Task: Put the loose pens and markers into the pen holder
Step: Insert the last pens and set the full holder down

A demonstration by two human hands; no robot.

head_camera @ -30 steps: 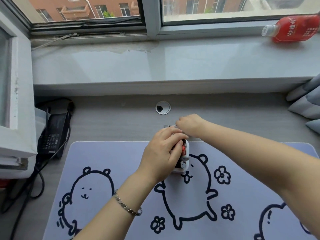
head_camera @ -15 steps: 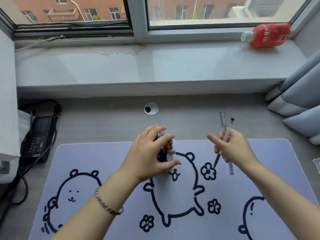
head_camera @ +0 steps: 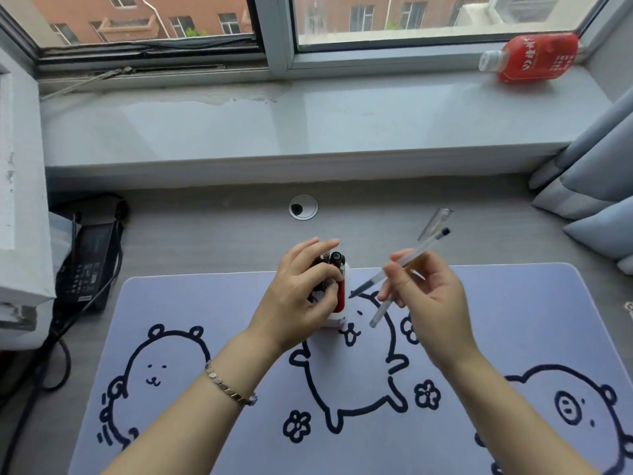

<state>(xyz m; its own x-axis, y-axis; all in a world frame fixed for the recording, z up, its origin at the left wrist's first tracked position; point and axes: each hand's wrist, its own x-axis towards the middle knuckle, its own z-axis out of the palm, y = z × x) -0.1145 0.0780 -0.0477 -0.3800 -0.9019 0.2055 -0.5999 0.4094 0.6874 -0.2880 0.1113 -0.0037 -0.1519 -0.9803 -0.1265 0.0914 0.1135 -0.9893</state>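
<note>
A small white pen holder (head_camera: 337, 320) stands at the far edge of the lilac desk mat (head_camera: 191, 317), with a red marker (head_camera: 340, 296) and dark pens (head_camera: 336, 258) sticking out of it. My left hand (head_camera: 301, 299) wraps around the holder from the left. My right hand (head_camera: 428, 299) is just right of it and grips two clear pens (head_camera: 424, 246). Both pens slant, tips down-left toward the holder, caps up-right. One tip hangs close to the holder's right side.
A cable grommet (head_camera: 303, 207) sits in the grey desk behind the holder. A black power adapter (head_camera: 87, 262) with cables lies at the left. A red bottle (head_camera: 534, 56) lies on the windowsill. Grey curtain folds (head_camera: 596, 186) hang at the right.
My right hand has drawn back from the holder to its right holding two pens, then tilted them so the tips point toward the holder. My left hand stays on the holder.
</note>
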